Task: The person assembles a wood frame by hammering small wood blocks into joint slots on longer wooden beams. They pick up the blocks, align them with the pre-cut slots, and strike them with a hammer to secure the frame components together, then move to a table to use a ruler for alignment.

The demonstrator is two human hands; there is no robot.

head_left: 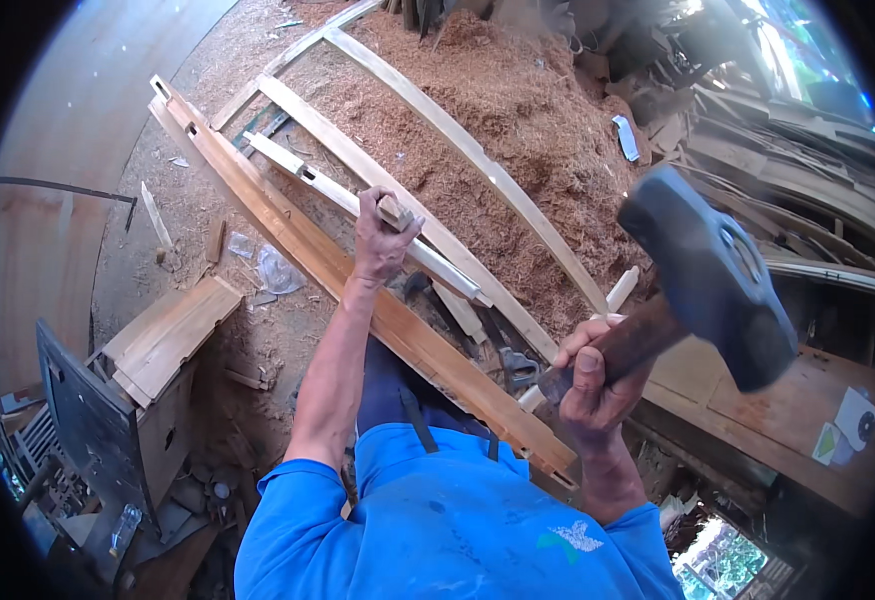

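– Item one?
– Hammer [708, 275], gripped in the right hand [603, 385], raised, its head overlapping the desk's [768, 425] far edge in view
– Item two?
– Wooden block [394, 212], gripped in the left hand [380, 245], over a pale slotted rail [445, 269]

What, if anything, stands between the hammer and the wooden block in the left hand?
Nothing visible stands between the hammer and the wooden block; the pale wooden frame and sawdust in that gap appear to lie lower.
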